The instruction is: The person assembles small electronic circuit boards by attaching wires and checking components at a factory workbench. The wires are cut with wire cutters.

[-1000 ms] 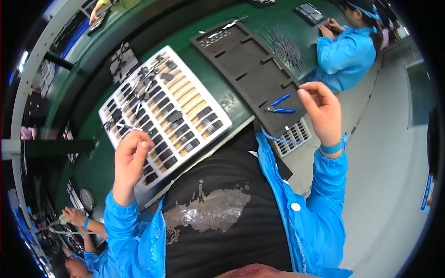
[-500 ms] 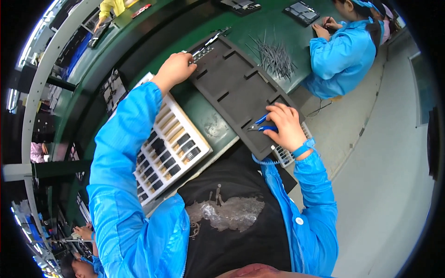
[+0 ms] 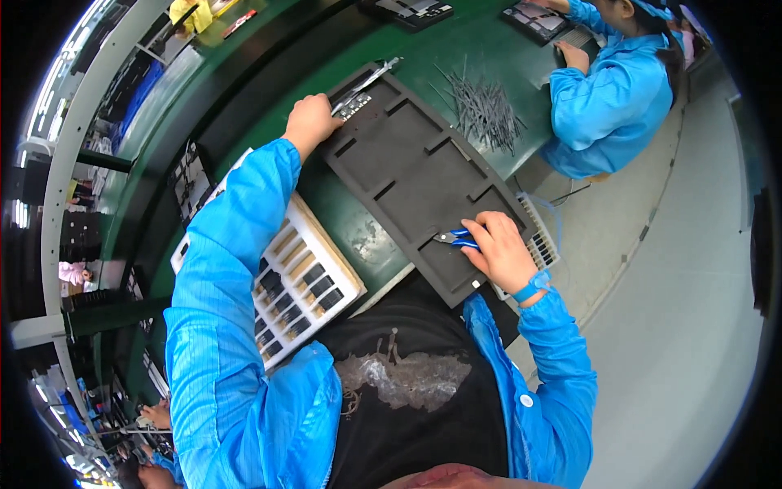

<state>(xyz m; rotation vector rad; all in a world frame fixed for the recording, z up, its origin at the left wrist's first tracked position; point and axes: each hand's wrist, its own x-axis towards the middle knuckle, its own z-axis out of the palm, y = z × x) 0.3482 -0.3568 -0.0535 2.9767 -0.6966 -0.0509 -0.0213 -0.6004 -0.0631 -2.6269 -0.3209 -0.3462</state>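
Observation:
A dark foam tray with shallow recesses lies slantwise in front of me, partly over the green bench. At its far left end sits a flat electronic part with silvery patches and a shiny strip. My left hand is closed at that part's left end, fingertips pinched together; the hand hides some of it and the tray's edge. Above the tray's near right end, my right hand grips small blue-handled nippers. Their metal jaws point left, apart from the electronic part.
A white compartment tray with black pieces stands left of the foam tray. Another white compartment tray shows beyond my right hand. Thin grey strips lie piled on the bench. A co-worker in blue works at the right.
The foam tray's near end sits lower in view and its far end slightly further left. My right hand has come down with the nippers, whose handles are closer together. The co-worker's hands have moved apart.

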